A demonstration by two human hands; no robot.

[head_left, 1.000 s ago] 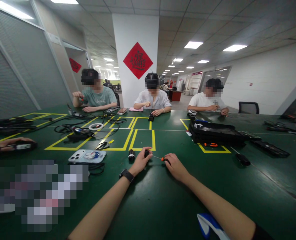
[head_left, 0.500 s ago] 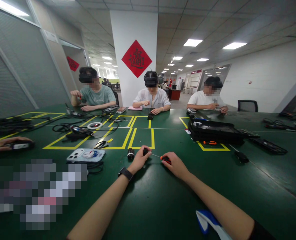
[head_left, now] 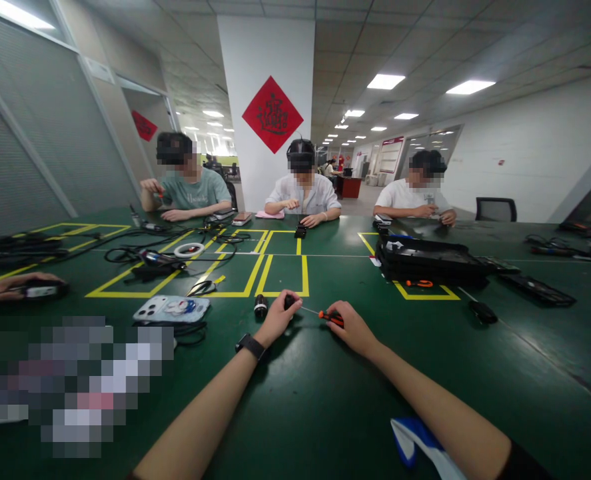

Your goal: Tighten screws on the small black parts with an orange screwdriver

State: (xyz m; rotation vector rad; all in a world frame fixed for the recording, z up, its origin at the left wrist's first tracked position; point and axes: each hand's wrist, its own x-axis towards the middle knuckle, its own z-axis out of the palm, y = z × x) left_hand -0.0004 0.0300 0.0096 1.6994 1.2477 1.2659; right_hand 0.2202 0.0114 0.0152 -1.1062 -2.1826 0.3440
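My left hand (head_left: 277, 317) is closed around a small black part (head_left: 289, 302) on the table; its exact kind is hidden by my fingers. In my right hand (head_left: 354, 328) is a screwdriver with an orange and black handle (head_left: 333, 318), held between thumb and fingers. Its thin metal shaft points left, and the tip meets or nearly meets the black part; I cannot tell which. Just left of my left hand stands a short black cylinder (head_left: 260, 307) with a light band.
A light blue phone (head_left: 172, 309) lies left, by black cables (head_left: 192, 335). At right are stacked black trays (head_left: 430, 259), an orange screwdriver (head_left: 419, 284) and a black-handled tool (head_left: 482, 311). A blue and white packet (head_left: 420, 447) lies near my right forearm. Three people sit opposite.
My right hand has shifted its grip slightly, so more of the screwdriver's handle shows. The left hand and the black part stay nearly in place.
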